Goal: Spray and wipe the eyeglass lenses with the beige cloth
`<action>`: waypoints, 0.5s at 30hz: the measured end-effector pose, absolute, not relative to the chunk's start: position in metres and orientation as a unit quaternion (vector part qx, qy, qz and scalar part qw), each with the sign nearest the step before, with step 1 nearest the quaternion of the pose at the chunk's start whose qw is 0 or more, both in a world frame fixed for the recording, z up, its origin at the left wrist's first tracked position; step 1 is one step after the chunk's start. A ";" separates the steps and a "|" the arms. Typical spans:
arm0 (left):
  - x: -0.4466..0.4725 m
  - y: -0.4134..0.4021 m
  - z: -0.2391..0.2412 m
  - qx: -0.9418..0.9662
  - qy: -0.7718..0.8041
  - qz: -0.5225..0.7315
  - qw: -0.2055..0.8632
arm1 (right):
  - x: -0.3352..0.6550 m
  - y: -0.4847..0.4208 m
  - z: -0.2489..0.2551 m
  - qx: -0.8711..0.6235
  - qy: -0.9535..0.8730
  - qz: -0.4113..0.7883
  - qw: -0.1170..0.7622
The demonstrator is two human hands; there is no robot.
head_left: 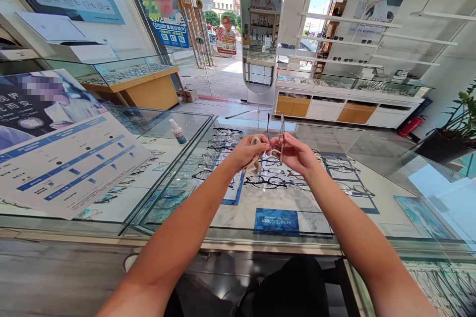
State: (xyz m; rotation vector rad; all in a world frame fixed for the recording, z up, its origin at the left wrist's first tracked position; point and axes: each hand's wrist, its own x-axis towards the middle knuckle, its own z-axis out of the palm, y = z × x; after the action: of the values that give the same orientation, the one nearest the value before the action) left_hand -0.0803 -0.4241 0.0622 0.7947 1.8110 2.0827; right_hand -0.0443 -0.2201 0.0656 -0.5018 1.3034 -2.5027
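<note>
Above the glass display counter [230, 228], both arms reach forward with the hands close together. My right hand [297, 154] is closed on a pair of eyeglasses [282, 131], held with the lenses edge-on to me and a dark temple arm pointing up. My left hand [247, 152] is closed on a crumpled beige cloth [254, 166], its fingertips at the near side of the eyeglasses. Whether those fingertips also grip the frame is hard to make out. Beneath the hands, several dark-rimmed glasses [266, 182] lie in rows in the display.
A small white spray bottle [177, 131] stands on the glass to the left, beside a large printed board [67, 158]. A blue card [276, 221] lies near the counter's front. Farther off are an oval mirror [261, 29], wall shelves and a potted plant [457, 124].
</note>
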 end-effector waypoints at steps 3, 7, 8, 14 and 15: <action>-0.082 -0.424 0.059 0.277 0.628 0.715 0.134 | -0.046 -0.220 0.064 -0.175 0.461 -0.860 0.130; -0.083 -0.424 0.059 0.271 0.634 0.712 0.129 | -0.048 -0.220 0.062 -0.175 0.470 -0.857 0.120; -0.082 -0.424 0.060 0.271 0.633 0.714 0.130 | -0.049 -0.220 0.061 -0.174 0.472 -0.856 0.117; -0.074 -0.421 0.069 0.277 0.630 0.717 0.112 | -0.052 -0.220 0.057 -0.160 0.481 -0.856 0.099; -0.073 -0.421 0.070 0.276 0.632 0.716 0.108 | -0.052 -0.220 0.057 -0.157 0.480 -0.858 0.098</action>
State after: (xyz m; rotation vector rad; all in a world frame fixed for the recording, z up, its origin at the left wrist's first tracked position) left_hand -0.0731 -0.4208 0.0698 0.8105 1.8600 2.1062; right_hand -0.0522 -0.2202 0.0570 -0.4653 1.4197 -2.5389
